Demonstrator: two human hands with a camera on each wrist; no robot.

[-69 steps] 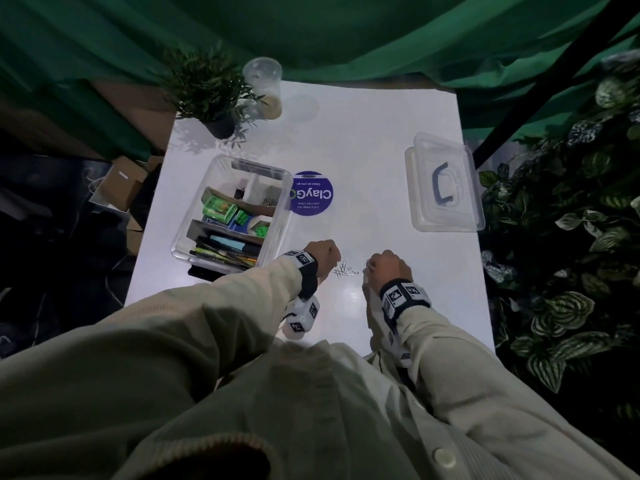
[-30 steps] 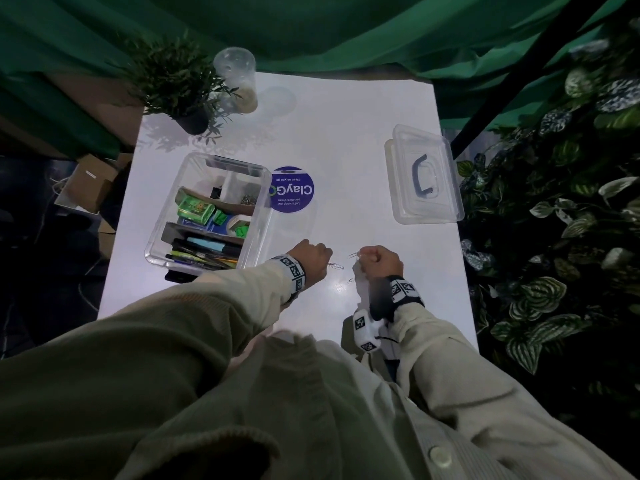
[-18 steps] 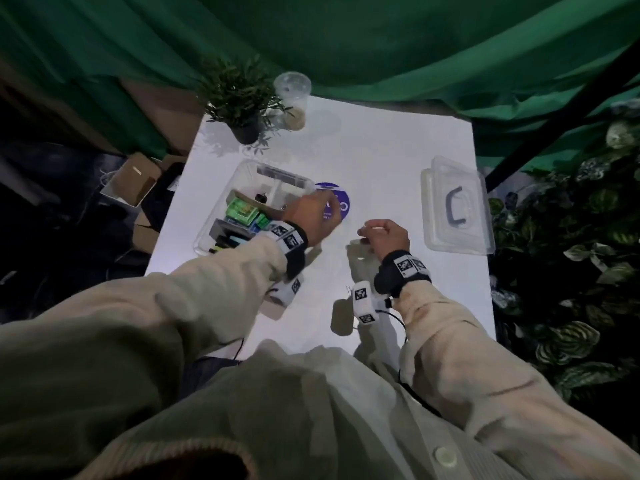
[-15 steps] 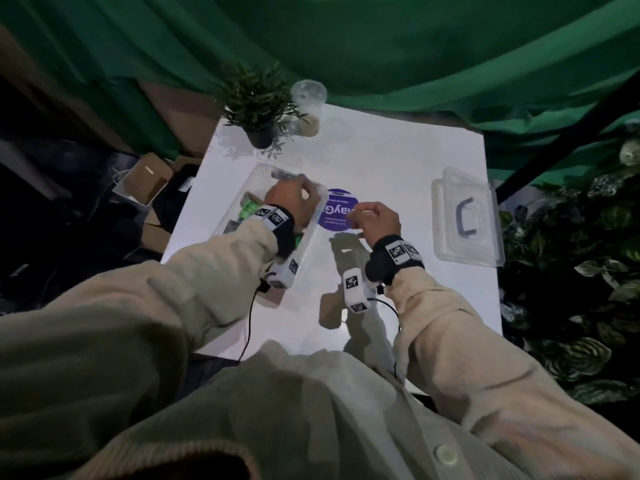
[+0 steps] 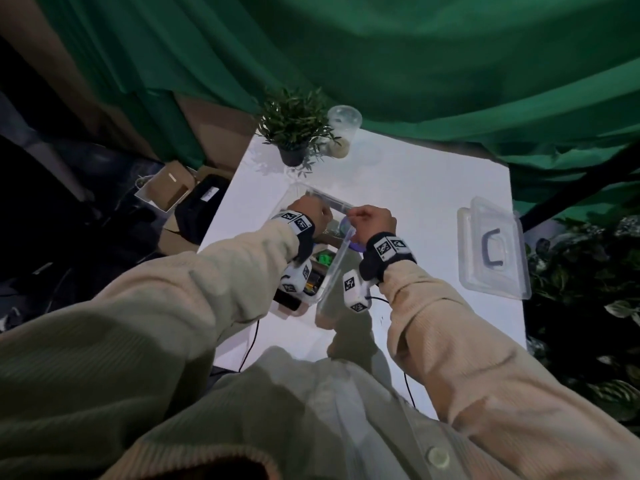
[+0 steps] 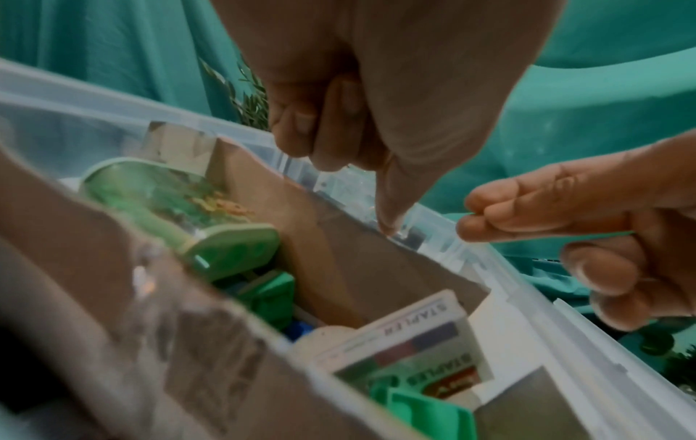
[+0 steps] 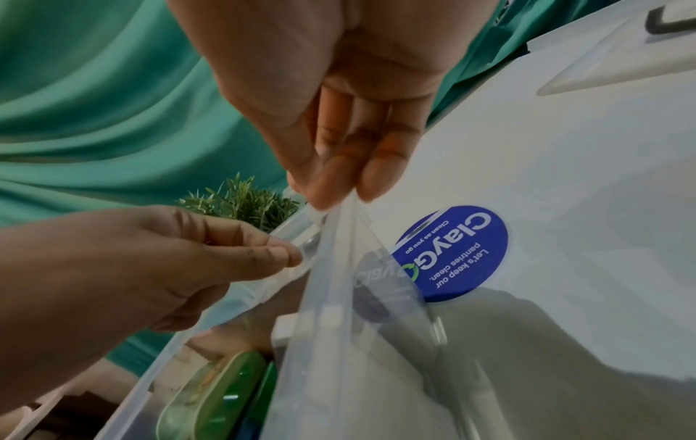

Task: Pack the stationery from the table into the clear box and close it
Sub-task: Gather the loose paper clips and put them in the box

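The clear box (image 5: pixel 333 268) stands open on the white table (image 5: pixel 415 202), holding a green case (image 6: pixel 169 202), a staples packet (image 6: pixel 414 357) and a cardboard divider (image 6: pixel 339 253). My left hand (image 5: pixel 313 216) hovers over the box's far compartment with fingers curled and thumb pointing down (image 6: pixel 346 178); a glint of small metal clips shows under the fingers. My right hand (image 5: pixel 367 218) is at the box's far right corner, fingertips pinched together just above the rim (image 7: pixel 331 193). What it pinches is hidden. The clear lid (image 5: pixel 491 251) with a dark handle lies apart on the right.
A round blue sticker (image 7: pixel 452 253) lies on the table just right of the box. A potted plant (image 5: pixel 294 133) and a plastic cup (image 5: pixel 343 133) stand at the far edge. Green cloth hangs behind, leafy plants are on the right, and cardboard boxes (image 5: pixel 166 188) are on the floor at left.
Both hands gathered small metal clips from the near table, then lifted and travelled to the box. The left hand is now over its far compartment, the right at its far right corner.
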